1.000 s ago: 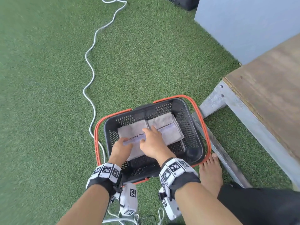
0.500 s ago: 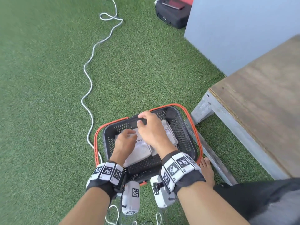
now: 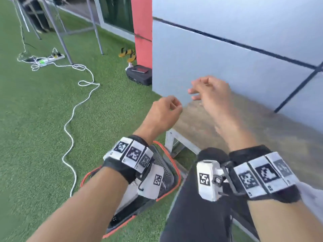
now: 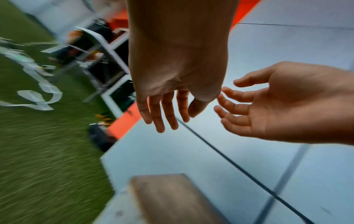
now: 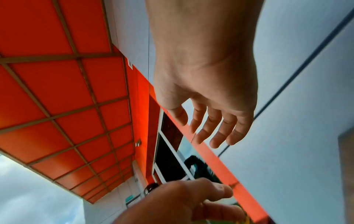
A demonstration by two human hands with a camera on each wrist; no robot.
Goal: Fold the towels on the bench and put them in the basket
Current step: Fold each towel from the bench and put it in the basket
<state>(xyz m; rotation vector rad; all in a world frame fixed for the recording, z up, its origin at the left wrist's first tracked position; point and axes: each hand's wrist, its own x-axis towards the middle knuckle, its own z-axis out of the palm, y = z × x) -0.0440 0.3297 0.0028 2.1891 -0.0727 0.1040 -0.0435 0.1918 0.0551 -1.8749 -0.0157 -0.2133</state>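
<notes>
Both hands are raised in the air and hold nothing. The left hand (image 3: 164, 112) has its fingers loosely curled and relaxed, above the near left corner of the wooden bench (image 3: 244, 133). The right hand (image 3: 211, 91) floats just beside it, fingers spread and slack, over the bench's far edge by the grey wall (image 3: 227, 49). Down on the green turf (image 3: 43, 119), against the bench's left end, sits the black basket (image 3: 166, 172) with its orange rim, mostly hidden beneath the left wrist; a folded grey towel (image 3: 129, 194) shows inside it. A white cable (image 3: 73, 110) snakes across the grass to a power strip (image 3: 52, 58).
</notes>
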